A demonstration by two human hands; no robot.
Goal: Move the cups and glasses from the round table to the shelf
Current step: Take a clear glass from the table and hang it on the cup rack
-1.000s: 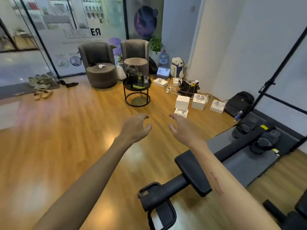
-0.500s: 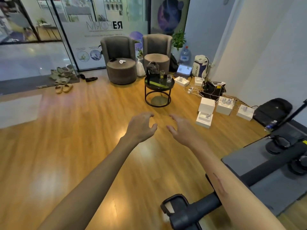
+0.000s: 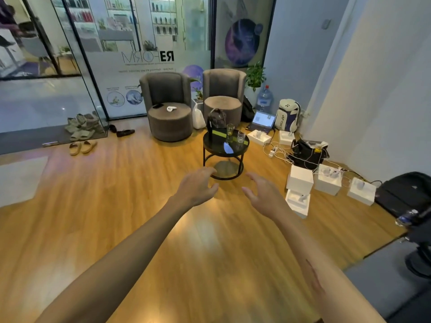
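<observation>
A low black round table [image 3: 211, 145] stands across the wooden floor, ahead of me. On it are a tall glass with yellowish liquid [image 3: 230, 130] and a shorter clear glass [image 3: 241, 137] to its right, next to a black bag [image 3: 216, 118] and a black-and-green box. My left hand [image 3: 198, 186] and my right hand [image 3: 264, 195] are stretched out in front of me, well short of the table, fingers spread and curled, holding nothing. No shelf is in view.
Two grey armchairs [image 3: 169, 108] stand behind the table by a glass wall. White boxes [image 3: 299, 180], cables, a laptop and backpacks line the right wall. Sandals [image 3: 82, 146] lie at the left. Dark exercise equipment [image 3: 417, 241] sits at the right edge.
The view has swung left and come nearer the round table, which is now larger and centred. The black equipment in front has slid out of frame. Both hands stay outstretched and empty.
</observation>
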